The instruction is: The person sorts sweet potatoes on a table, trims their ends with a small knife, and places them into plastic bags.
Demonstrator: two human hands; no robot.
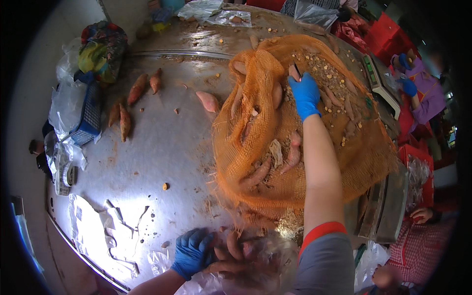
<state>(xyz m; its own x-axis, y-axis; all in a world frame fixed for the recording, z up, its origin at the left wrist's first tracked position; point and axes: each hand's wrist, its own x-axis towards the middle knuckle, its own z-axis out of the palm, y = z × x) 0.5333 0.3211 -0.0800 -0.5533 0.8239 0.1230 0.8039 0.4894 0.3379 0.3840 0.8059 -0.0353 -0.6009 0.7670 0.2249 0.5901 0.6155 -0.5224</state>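
Observation:
My right hand, in a blue glove, reaches over an orange mesh sack with a small dark-bladed knife in its grip. A sweet potato sits right at its fingertips, against the blade. Inside the open sack lie more sweet potatoes, with dirt and cut pieces. My left hand, also gloved in blue, is low on the metal table with its fingers curled. It is beside sweet potatoes lying on or in clear plastic; whether it grips anything is hidden.
Loose sweet potatoes lie on the left of the metal table. A blue plastic basket with plastic bags stands at the left edge. At right are a scale, red crates and other people at work.

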